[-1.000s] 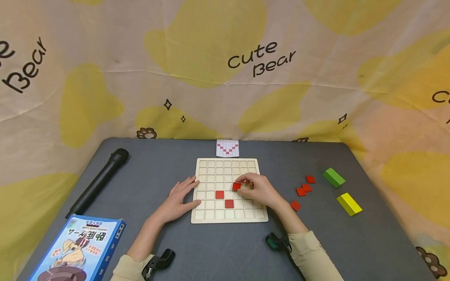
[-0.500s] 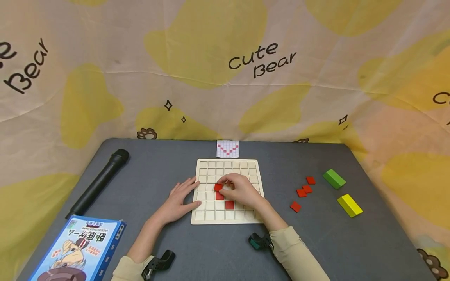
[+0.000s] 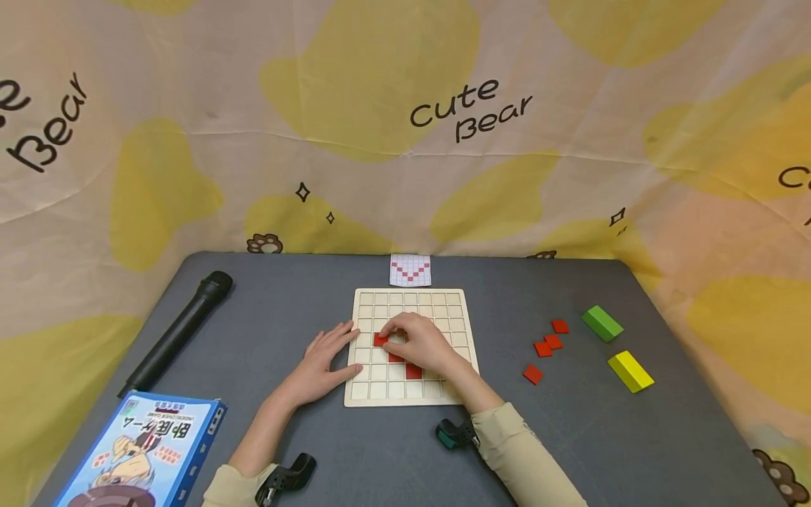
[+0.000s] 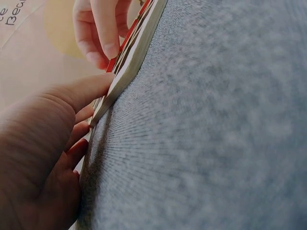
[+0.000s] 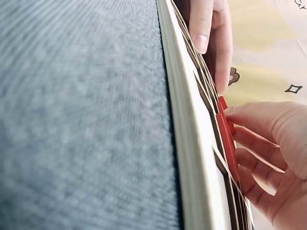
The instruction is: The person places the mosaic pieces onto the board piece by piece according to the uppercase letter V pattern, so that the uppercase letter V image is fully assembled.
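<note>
A pale wooden grid board [image 3: 443, 310] lies on the grey table. My right hand [image 3: 421, 343] reaches over it and pinches a red square tile [image 3: 379, 339] between thumb and fingers, at a cell left of centre. Two more red tiles sit in cells on a diagonal: one [image 3: 395, 358] partly under the thumb, the other [image 3: 414, 371] lower and to the right. My left hand [image 3: 323, 362] lies flat with fingers spread, its fingertips and thumb touching the board's left edge. In the left wrist view the thumb [image 4: 91, 88] meets the board's side.
Several loose red tiles [image 3: 543, 349] lie right of the board, near a green block [image 3: 602, 323] and a yellow block [image 3: 631, 371]. Behind the board is a small pattern card [image 3: 410, 270]. A black microphone [image 3: 180, 331] and a blue game box [image 3: 142, 447] lie at left.
My right hand has moved left across the board with its red tile, from right of the placed tiles to up and left of them. The left hand has stayed in place.
</note>
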A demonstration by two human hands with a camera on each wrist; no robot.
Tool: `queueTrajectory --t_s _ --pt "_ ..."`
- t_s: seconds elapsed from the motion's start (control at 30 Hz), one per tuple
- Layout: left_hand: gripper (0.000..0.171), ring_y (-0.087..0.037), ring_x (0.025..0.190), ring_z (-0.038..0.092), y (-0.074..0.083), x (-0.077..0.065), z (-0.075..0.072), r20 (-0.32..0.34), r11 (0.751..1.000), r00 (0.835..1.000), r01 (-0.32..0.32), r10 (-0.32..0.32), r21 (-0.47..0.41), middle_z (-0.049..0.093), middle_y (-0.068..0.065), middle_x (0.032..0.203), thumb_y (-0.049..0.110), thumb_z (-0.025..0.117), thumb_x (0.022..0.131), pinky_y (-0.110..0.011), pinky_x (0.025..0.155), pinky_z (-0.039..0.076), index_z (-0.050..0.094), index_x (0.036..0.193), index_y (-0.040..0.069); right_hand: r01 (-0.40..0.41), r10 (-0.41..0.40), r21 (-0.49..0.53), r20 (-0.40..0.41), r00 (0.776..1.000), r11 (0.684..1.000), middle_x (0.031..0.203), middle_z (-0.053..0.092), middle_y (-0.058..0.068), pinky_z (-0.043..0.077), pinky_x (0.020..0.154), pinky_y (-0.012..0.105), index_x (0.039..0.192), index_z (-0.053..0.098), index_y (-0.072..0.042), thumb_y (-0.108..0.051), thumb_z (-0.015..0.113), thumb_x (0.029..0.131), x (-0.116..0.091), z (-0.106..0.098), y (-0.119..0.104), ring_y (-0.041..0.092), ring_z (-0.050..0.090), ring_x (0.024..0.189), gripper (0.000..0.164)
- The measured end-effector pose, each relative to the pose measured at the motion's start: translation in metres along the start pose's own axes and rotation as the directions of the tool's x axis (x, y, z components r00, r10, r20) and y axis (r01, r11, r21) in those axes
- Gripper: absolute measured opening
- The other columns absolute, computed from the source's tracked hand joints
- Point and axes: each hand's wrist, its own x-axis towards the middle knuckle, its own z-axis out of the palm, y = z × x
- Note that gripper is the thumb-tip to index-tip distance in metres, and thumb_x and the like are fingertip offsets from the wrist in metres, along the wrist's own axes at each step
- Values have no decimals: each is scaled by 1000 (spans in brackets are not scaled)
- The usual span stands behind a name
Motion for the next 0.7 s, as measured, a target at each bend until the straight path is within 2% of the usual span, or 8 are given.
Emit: queueTrajectory --t_s 0.23,0.4,0.7 --pt "66 -39 144 23 0 0 0 -1 1000 1000 2 -2 0 33 -18 155 29 69 91 -61 114 8 44 146 3 -9 9 -12 0 1000 1000 98 66 -8 46 81 28 99 73 -18 -19 76 86 2 3 1 11 55 87 13" --pt "65 -38 144 23 0 0 0 9 1000 1000 10 -10 1 32 -17 155 29 69 91 -61 114 8 44 146 3 1 -1 25 -1 1000 1000 102 67 -5 47 84 30 103 73 -16 -19 75 87 -1 2 1 13 56 91 17" --pt "65 -39 144 24 3 1 -1 18 999 1000 16 -17 37 33 -18 154 29 69 91 -61 114 10 45 145 2 -9 15 103 -60 998 995 99 67 -5 50 81 31 102 73 -14 -16 70 91 -18 -17 9 13 59 89 12"
